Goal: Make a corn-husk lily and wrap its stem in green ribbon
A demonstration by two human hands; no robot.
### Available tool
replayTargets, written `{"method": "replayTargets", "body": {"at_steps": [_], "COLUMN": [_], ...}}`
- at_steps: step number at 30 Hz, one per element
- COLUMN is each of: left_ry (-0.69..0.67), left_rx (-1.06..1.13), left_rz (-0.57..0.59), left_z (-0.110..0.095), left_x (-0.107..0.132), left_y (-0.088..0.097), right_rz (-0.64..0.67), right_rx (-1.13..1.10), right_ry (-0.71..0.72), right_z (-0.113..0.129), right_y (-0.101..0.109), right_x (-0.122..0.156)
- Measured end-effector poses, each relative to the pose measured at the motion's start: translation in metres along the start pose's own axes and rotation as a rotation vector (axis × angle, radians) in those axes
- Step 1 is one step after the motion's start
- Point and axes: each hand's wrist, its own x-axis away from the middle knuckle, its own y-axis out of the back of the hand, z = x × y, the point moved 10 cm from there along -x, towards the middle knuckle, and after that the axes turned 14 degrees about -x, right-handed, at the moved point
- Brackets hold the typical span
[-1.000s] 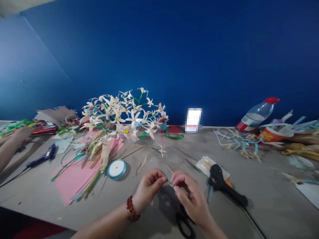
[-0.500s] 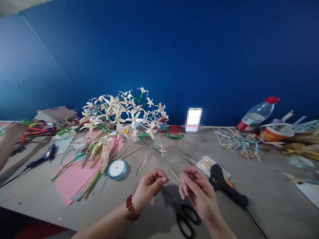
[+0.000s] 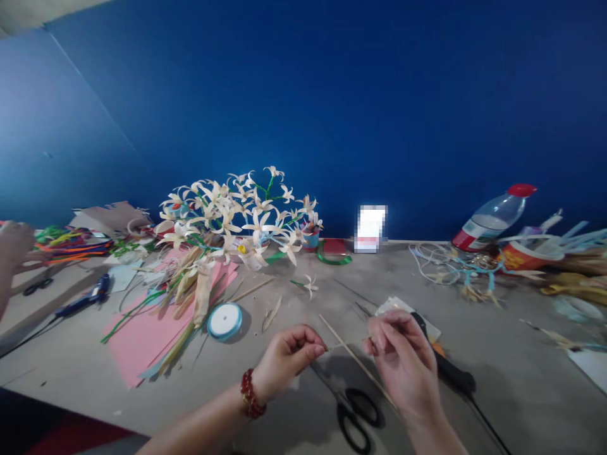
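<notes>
My left hand (image 3: 294, 351), with a dark red beaded bracelet (image 3: 251, 393) at the wrist, is closed in a pinch. My right hand (image 3: 403, 354) also pinches, a short way to the right. Between the two sets of fingertips stretches a thin pale strand (image 3: 348, 343), too fine to tell its material. Below them on the table lie black-handled scissors (image 3: 355, 420), blades pointing up-left. A thin wooden stick (image 3: 353, 355) lies slanted under the strand and runs toward my right wrist. Just above sits a single white flower (image 3: 310, 286) with a green stem.
A black glue gun (image 3: 455, 373) lies beside my right hand. Left are a ribbon spool (image 3: 224, 321), pink paper (image 3: 128, 347), a blue glue gun (image 3: 85, 298) and another person's hand (image 3: 14, 246). White flowers (image 3: 256, 221), a lit screen (image 3: 370, 229) and a bottle (image 3: 493, 218) stand behind.
My right hand has moved right and slightly up, away from the left. The strand now shows between them, and more of the wooden stick is uncovered. My left hand has shifted slightly right.
</notes>
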Motion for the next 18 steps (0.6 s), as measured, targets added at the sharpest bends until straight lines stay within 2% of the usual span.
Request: {"method": "replayTargets", "body": {"at_steps": [6, 12, 14, 18], "left_ry": [-0.058, -0.065, -0.053, -0.037], "left_rx": [-0.123, -0.253, -0.259, -0.193], "left_rz": [-0.01, 0.094, 0.117, 0.066], "left_z": [-0.004, -0.001, 0.001, 0.006], "left_x": [0.003, 0.006, 0.005, -0.001], "left_y": [0.0, -0.01, -0.012, -0.006], "right_rz": [-0.002, -0.018, -0.023, -0.025], "right_rx": [-0.004, 0.005, 0.024, 0.172], "right_ry": [0.006, -0.01, -0.017, 0.017], "right_z": [0.003, -0.001, -0.003, -0.004], "right_y": [-0.002, 0.003, 0.006, 0.011], "right_x": [-0.002, -0.002, -0.004, -0.006]}}
